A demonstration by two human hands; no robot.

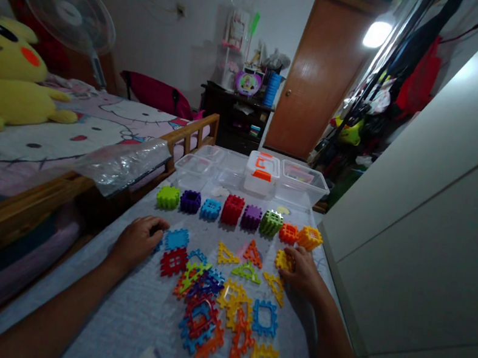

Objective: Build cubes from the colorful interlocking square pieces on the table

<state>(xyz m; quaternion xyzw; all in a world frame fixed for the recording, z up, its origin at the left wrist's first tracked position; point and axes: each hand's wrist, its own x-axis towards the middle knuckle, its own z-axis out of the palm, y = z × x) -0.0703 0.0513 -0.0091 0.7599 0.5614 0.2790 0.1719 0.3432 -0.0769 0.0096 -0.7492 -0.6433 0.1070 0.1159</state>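
Note:
My left hand (142,239) rests on the cloth with its fingers curled over a blue toothed building tile (157,246), of which only an edge shows. Beside it lie a light blue tile (177,239) and a red window tile (174,262). On the other side, my right hand (302,271) has its fingers closed at the edge of a yellow building tile (283,260). A yellow triangular piece (275,288) is just below that hand. Between my hands spreads a loose pile of interlocking pieces, with a purple piece (207,284) and a blue square frame (265,318) among them.
A row of stacked tiles, including a red stack (232,210), crosses the table behind my hands. Farther back stand clear plastic boxes (303,184) and a lidded box with orange clips (262,172). A wooden bed rail (54,202) borders the left, a white cabinet (439,196) the right.

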